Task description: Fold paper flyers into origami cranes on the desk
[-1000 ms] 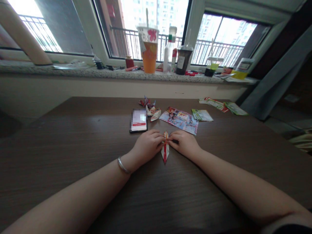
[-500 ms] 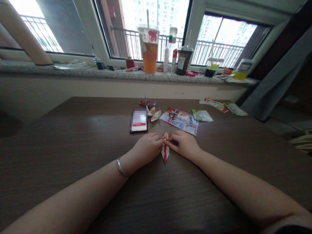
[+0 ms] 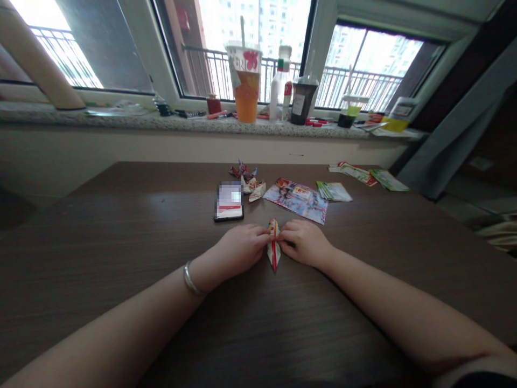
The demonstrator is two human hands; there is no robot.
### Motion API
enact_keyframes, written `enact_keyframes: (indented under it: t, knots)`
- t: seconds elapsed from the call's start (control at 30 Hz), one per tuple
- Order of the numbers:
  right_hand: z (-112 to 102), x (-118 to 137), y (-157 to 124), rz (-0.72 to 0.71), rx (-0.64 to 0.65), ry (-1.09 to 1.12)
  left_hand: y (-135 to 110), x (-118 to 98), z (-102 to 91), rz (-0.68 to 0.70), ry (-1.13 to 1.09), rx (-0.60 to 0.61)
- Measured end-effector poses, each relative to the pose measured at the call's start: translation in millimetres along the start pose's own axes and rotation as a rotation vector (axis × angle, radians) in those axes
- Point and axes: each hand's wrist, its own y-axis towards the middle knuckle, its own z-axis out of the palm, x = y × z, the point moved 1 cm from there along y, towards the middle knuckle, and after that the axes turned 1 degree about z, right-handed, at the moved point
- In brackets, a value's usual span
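Observation:
A narrow folded paper (image 3: 274, 255), white with red and orange print and pointed at its near end, lies on the brown table (image 3: 250, 334). My left hand (image 3: 244, 245) pinches its left edge with closed fingers. From the right side, the curled fingers of my right hand (image 3: 305, 241) grip the same paper around its middle. Fingertips hide part of the paper's centre. Beyond my left hand lies a phone (image 3: 229, 202) with its screen lit. Two folded paper pieces, one white and red (image 3: 254, 189) and one dark and multicoloured (image 3: 243, 171), sit behind the phone.
A colourful printed sheet (image 3: 298, 200) lies beyond my right hand, beside a small stack of green-white papers (image 3: 334, 191). More printed papers (image 3: 357, 173) are at the far right. The windowsill (image 3: 161, 124) holds a tall orange drink cup (image 3: 246, 97), a dark cup (image 3: 302, 102) and bottles.
My right hand's fingers have curled in more and sit slightly lower along the paper. My left wrist has shifted a little left and down. The paper has stayed almost in place.

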Motion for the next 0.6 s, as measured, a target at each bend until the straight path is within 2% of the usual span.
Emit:
enact_keyframes:
  t: [0.23,0.43,0.6]
  knots:
    - [-6,-1,-5,-0.065,-0.02,-0.01,-1,1,-2.6,-0.002,0.014,-0.003]
    - [-12,3,-4,-0.017,-0.015,-0.043,-2,-2,-7.3,0.006,0.06,0.007]
    - [-10,0,-4,0.013,0.019,0.023,-3,2,-11.1,0.03,0.038,0.062]
